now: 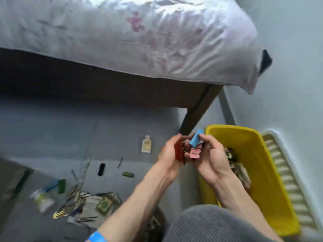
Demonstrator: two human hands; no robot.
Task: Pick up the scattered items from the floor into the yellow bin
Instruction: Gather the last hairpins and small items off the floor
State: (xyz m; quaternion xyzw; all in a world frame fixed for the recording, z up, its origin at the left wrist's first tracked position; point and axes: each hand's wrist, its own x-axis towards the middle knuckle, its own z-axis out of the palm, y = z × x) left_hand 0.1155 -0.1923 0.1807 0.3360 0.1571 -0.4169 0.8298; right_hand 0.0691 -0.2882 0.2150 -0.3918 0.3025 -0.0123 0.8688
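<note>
Both my hands meet just left of the yellow bin (262, 165), above the floor. My left hand (168, 157) grips a red binder clip (179, 151). My right hand (212, 159) pinches a blue binder clip (196, 139) and holds a pink binder clip (194, 153) against its fingers. The bin holds several blurred items at its bottom. On the grey floor lie a small cream bottle (146, 144), a black tube (101, 169), a green cylinder (128, 174), a thin pen (120, 162) and a heap of papers, sticks and a green card (90, 201).
A bed with a pale floral cover (139, 35) and a dark wooden frame (104, 86) fills the top. A white ribbed lid (288, 180) leans by the wall right of the bin. A green and blue item (56, 185) and a blurred plastic bag (42, 199) lie left.
</note>
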